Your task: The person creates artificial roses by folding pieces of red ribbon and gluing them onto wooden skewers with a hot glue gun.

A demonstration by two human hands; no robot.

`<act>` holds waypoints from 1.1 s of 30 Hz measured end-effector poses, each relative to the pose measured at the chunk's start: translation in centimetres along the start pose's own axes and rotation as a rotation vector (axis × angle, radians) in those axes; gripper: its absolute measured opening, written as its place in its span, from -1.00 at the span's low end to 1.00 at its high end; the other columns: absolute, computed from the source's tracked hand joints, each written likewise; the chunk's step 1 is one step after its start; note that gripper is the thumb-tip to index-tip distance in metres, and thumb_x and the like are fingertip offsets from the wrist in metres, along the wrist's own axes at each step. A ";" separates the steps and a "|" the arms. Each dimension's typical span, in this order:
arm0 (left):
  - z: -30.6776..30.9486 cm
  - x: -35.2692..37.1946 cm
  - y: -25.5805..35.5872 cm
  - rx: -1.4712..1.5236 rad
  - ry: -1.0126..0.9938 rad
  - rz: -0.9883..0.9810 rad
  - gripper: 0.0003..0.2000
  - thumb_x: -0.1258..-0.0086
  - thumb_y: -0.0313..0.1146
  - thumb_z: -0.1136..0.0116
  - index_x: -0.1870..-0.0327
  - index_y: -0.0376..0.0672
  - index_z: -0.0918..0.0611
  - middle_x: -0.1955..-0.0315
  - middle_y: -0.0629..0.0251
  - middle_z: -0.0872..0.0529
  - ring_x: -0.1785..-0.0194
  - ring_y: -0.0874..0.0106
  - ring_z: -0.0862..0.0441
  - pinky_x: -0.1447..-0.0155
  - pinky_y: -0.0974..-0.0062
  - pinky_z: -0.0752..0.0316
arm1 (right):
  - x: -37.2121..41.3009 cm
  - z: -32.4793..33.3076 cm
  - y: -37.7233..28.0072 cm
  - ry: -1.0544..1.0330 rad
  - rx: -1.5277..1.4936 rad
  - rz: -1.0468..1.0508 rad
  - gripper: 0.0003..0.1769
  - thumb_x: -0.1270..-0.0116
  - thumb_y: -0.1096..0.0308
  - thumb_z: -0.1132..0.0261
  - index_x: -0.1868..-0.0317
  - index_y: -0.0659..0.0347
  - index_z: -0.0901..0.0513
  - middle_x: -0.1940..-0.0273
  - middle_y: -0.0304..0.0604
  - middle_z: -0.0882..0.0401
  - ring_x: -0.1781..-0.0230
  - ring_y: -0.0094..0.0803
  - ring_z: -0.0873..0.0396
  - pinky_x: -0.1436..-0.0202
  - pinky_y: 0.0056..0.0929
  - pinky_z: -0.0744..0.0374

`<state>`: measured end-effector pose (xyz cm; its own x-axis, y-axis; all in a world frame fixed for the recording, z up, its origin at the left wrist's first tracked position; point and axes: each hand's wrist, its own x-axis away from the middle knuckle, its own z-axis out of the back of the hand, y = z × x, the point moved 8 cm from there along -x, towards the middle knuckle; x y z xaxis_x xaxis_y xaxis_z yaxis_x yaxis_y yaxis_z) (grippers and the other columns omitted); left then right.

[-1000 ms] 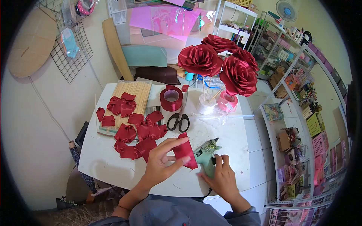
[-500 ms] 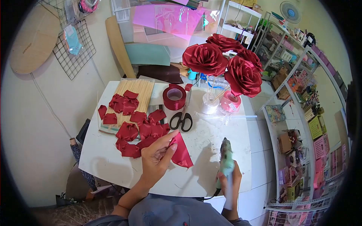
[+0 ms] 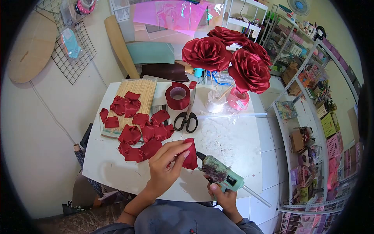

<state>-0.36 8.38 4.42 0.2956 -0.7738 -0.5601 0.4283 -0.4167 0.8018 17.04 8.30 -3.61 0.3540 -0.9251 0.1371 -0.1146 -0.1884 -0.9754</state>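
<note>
While the left hand (image 3: 165, 167) pinches red ribbon (image 3: 192, 159) at its fingertips (image 3: 186, 153), the right hand (image 3: 226, 198) grips a glue gun (image 3: 223, 172).

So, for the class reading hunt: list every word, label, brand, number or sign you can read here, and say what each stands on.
No text can be read with certainty.
Oval wooden board: small dark lettering, too small to read.
Pink roll: whitish label, too blurred to read.
Shelves: packages too small to read.
Glue gun: no legible wording.
</note>
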 end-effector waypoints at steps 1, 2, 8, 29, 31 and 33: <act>0.0 0.0 0.2 0.000 0.000 0.000 -0.76 -0.09 -0.65 -0.11 0.18 -0.27 -0.58 0.33 0.16 -0.60 0.35 0.51 -0.57 0.34 0.69 -0.51 | -0.1 -0.1 -0.1 0.001 0.000 0.000 -0.68 -0.12 0.40 -0.25 0.12 0.37 -0.47 0.21 -0.11 -0.49 0.21 -0.45 -0.45 0.15 -0.55 -0.42; 0.0 0.0 0.3 -0.016 -0.008 0.004 -0.75 -0.08 -0.66 -0.12 0.18 -0.27 -0.58 0.32 0.17 -0.59 0.33 0.50 -0.57 0.32 0.66 -0.53 | -0.3 -0.2 -0.3 -0.001 0.057 0.002 -0.68 -0.11 0.38 -0.25 0.14 0.37 -0.49 0.23 -0.10 -0.50 0.22 -0.45 -0.47 0.15 -0.55 -0.42; -0.2 0.1 0.1 -0.032 -0.071 0.001 -0.71 -0.04 -0.69 -0.13 0.16 -0.28 -0.57 0.27 0.16 -0.58 0.26 0.50 -0.56 0.28 0.65 -0.56 | -0.8 -0.6 -1.0 -0.013 0.185 0.085 -0.68 -0.11 0.32 -0.25 0.17 0.36 -0.51 0.31 -0.09 -0.54 0.31 -0.42 -0.50 0.21 -0.53 -0.44; -0.4 0.2 0.5 0.035 -0.106 -0.017 -0.72 -0.05 -0.72 -0.12 0.17 -0.33 -0.56 0.22 0.08 -0.56 0.21 0.49 -0.55 0.24 0.66 -0.57 | -1.0 -0.7 -1.0 0.004 0.299 0.098 -0.66 -0.11 0.29 -0.27 0.17 0.34 -0.51 0.38 -0.06 -0.55 0.39 -0.36 -0.53 0.28 -0.50 -0.46; -0.4 0.2 0.5 0.032 -0.106 -0.022 -0.72 -0.05 -0.72 -0.12 0.17 -0.33 -0.56 0.22 0.08 -0.56 0.21 0.49 -0.55 0.24 0.66 -0.57 | -1.0 -0.6 -1.0 0.013 0.305 0.095 -0.66 -0.11 0.29 -0.27 0.17 0.35 -0.51 0.39 -0.06 -0.55 0.40 -0.36 -0.53 0.28 -0.50 -0.46; -0.4 0.2 0.5 0.003 -0.114 -0.024 -0.72 -0.04 -0.73 -0.12 0.17 -0.34 -0.56 0.22 0.09 -0.55 0.20 0.50 -0.54 0.24 0.66 -0.57 | -1.0 -0.3 -1.5 0.047 0.323 0.125 -0.67 -0.11 0.31 -0.26 0.17 0.35 -0.51 0.40 -0.08 -0.56 0.40 -0.40 -0.52 0.28 -0.51 -0.46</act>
<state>0.22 8.18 4.60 0.1858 -0.8130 -0.5519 0.4318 -0.4369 0.7891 16.54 9.40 -2.26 0.3118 -0.9500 0.0134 0.1483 0.0347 -0.9883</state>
